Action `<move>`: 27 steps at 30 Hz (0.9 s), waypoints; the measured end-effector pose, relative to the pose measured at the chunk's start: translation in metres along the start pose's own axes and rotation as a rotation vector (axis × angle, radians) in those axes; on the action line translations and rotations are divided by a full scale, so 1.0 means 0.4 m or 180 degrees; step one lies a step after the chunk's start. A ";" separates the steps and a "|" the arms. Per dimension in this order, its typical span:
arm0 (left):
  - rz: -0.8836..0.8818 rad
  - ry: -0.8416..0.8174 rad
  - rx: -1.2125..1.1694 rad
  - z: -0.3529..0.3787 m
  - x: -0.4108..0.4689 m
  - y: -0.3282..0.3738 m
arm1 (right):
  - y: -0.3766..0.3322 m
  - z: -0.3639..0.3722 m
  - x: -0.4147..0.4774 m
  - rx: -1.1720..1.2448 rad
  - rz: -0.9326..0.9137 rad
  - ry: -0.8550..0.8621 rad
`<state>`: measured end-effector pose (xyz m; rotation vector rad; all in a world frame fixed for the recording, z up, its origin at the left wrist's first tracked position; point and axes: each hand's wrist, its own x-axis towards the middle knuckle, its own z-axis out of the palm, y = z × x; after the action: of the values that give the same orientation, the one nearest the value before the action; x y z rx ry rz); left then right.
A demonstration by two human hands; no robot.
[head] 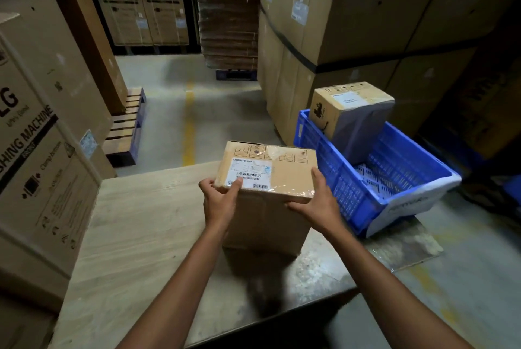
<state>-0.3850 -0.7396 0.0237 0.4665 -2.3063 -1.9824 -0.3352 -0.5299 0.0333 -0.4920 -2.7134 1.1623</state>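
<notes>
Found at the left a tall carton (42,151) printed "LG" and "WASHING MACHINE". Read "LG" again on far cartons (158,5) in the racking. Noted strapped cartons (352,10) stacked at the right, their pale stickers too blurred to read.

Found a pale wood desk (135,236) in the near middle and a blue crate (352,188) just right of it, tilted. Saw a small box (349,112) standing in the crate's far corner, with a white sticker and a dark printed figure, neither legible.

Found the parcel (267,224) upright over the desk's right part, long axis vertical. Could not tell whether its base touched the wood or hung just above.

Found the left hand (221,199) on the near left top corner and the right hand (318,202) on the near right one. Saw the fingers (298,206) clamped on the parcel, thumbs over the top face. Judged the right hand nearer the crate, so a move rightward and slightly far would carry the parcel there.

Made out on top a white label (251,174) with barcodes under clear tape. Could not read its print or the row of handling symbols beyond.
</notes>
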 end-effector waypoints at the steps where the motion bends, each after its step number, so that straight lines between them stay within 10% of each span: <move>1: 0.0096 0.0002 0.0079 0.015 -0.008 0.008 | 0.004 -0.010 0.004 0.0397 0.0061 -0.0008; 15: 0.1812 0.0601 -0.0291 0.292 -0.050 0.411 | -0.039 -0.422 0.231 0.1843 -0.0710 0.0803; 27: 0.1871 0.0305 -0.0509 0.727 -0.106 0.648 | 0.086 -0.875 0.501 0.2106 -0.1278 0.0915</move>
<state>-0.4635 -0.4180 0.2337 -0.1202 -1.9068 -1.7730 -0.4231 -0.2001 0.2512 -0.0104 -1.9038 1.5960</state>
